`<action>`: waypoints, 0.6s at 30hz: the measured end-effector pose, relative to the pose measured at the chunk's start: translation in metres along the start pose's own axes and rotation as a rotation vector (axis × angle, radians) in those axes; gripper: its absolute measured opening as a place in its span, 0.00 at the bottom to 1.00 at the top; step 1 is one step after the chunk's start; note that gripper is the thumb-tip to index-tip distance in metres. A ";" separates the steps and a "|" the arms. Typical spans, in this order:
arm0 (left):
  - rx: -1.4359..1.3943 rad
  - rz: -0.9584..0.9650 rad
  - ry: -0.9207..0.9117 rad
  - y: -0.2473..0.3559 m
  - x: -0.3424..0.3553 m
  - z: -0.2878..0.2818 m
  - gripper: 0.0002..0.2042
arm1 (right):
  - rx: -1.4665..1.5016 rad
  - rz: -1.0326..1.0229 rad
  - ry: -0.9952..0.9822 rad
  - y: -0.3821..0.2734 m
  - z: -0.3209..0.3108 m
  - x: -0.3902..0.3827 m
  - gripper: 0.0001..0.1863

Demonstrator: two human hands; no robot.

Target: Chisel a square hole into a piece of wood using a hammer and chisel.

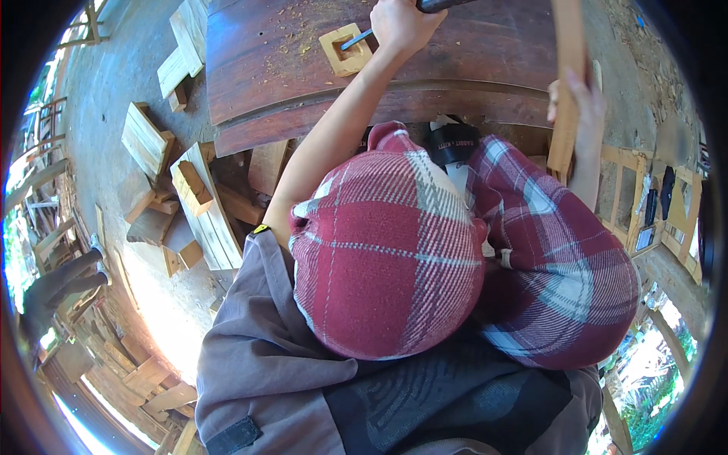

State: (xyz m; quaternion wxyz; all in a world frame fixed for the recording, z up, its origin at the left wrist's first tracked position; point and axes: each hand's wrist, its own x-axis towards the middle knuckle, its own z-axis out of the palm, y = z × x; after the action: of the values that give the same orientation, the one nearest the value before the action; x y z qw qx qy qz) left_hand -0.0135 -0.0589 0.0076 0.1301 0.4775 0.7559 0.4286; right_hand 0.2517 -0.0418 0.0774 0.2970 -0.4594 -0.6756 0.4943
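Observation:
My left hand [402, 27] is closed around a chisel with a dark handle [436, 4]. Its narrow metal blade [356, 40] slants down into the square recess of a small light-wood block [346, 64], which lies on a dark reddish-brown wooden surface [478, 57]. Off to the right, my right hand [582, 97] grips a long wooden bar [568, 68] held roughly upright in the picture; the hand is slightly blurred. The bar's upper end runs out of the frame, and its lower end reaches beside my plaid-covered knee [550, 220].
Shavings [303, 15] are scattered around the block. On the left floor lie several offcuts, among them a pale plank [208, 220]. A wooden frame [623, 189] stands at right. Another person's legs [72, 277] show at far left, near stacked timber [125, 364].

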 end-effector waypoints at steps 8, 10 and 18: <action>0.116 0.100 0.049 -0.024 0.005 0.010 0.12 | 0.147 -0.013 -0.167 0.008 0.029 0.013 0.38; 0.045 0.099 0.061 -0.020 0.010 0.005 0.12 | 0.097 -0.038 -0.095 0.020 0.024 0.019 0.36; -0.037 0.226 0.058 0.000 0.001 0.005 0.12 | 0.159 -0.131 0.046 0.096 0.025 0.015 0.39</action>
State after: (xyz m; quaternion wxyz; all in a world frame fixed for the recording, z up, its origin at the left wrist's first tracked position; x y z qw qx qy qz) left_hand -0.0114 -0.0551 0.0048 0.0679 0.5445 0.6926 0.4682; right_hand 0.2556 -0.0293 -0.0221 0.3796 -0.4004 -0.6559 0.5151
